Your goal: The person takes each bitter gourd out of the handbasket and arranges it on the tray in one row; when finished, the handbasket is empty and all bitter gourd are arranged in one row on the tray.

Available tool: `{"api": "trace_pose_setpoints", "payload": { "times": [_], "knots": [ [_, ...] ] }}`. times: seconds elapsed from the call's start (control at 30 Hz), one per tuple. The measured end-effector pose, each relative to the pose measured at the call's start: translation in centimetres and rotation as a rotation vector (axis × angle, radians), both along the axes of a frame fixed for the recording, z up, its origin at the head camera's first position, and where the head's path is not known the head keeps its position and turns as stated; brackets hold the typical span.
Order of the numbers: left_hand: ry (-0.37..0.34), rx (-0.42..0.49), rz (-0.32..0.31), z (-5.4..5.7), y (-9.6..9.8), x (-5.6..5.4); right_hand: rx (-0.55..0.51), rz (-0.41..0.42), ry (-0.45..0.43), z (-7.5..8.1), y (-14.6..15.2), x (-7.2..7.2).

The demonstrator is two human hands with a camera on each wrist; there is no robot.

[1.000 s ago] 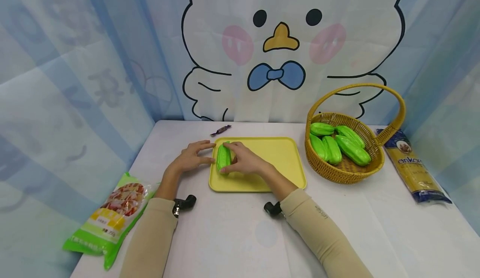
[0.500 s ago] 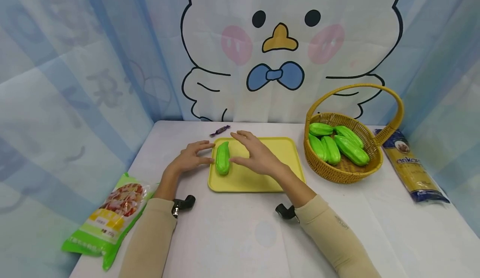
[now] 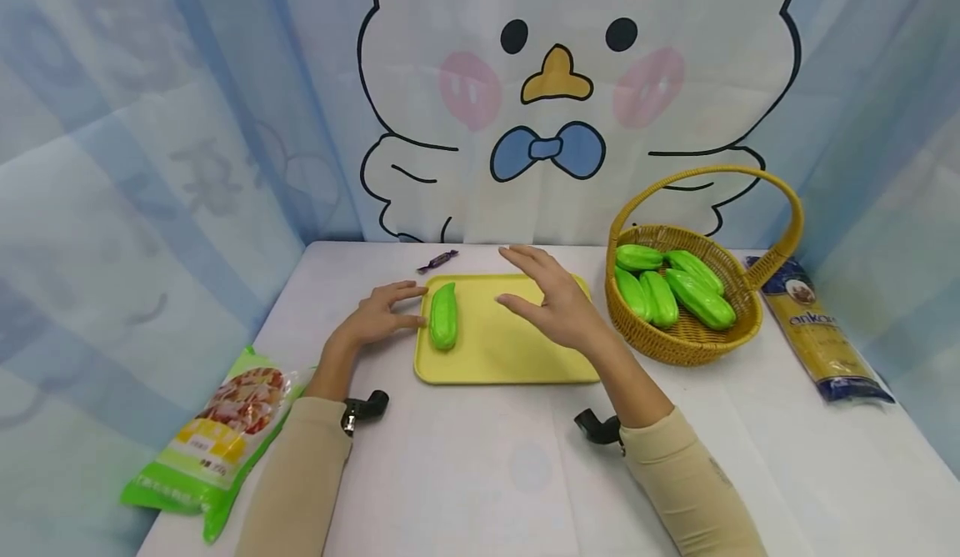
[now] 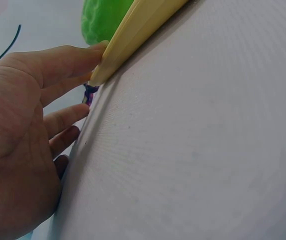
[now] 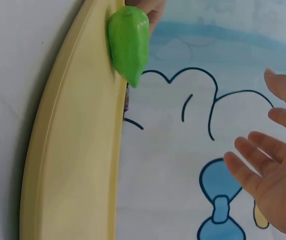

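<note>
A glossy bright green vegetable [image 3: 443, 317], shaped like a small cucumber, lies lengthwise at the left end of the yellow tray [image 3: 517, 348]. My left hand [image 3: 372, 317] rests at the tray's left edge, its fingers spread and relaxed. In the left wrist view the thumb [image 4: 78, 56] touches the tray's rim, beside the vegetable. Over the right part of the tray hovers my right hand [image 3: 564, 303], fingers extended and nothing held. The right wrist view shows that hand [image 5: 278, 175] apart from the tray and from the vegetable [image 5: 129, 45].
A wicker basket [image 3: 693, 353] with a tall handle holds several like green vegetables [image 3: 701, 298], right of the tray. A blue and gold packet [image 3: 825, 332] lies beyond it. A purple-wrapped candy [image 3: 437, 262] sits behind the tray, and a green food bag [image 3: 217, 440] at left.
My right hand has let go of the green vegetable, opened its fingers and moved off to the right. The vegetable stays on the tray's left end, and my left hand has kept its place.
</note>
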State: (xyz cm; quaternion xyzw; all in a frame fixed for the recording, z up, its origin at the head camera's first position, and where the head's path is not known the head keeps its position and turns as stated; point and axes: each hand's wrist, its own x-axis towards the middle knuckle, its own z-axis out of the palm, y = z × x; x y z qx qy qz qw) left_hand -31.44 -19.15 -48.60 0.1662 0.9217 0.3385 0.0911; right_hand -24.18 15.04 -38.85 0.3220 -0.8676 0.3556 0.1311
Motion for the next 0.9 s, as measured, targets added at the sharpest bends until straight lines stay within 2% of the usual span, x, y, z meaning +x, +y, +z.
{"api": "trace_pose_setpoints", "payload": {
  "times": [0.57, 0.9],
  "knots": [
    [-0.001, 0.017, -0.008, 0.3, 0.0, 0.2, -0.084, -0.016, 0.029, 0.9, 4.3, -0.4],
    [-0.007, 0.011, -0.011, 0.6, 0.0, 0.3, -0.075, -0.103, -0.095, 2.5, 8.6, 0.1]
  ]
}}
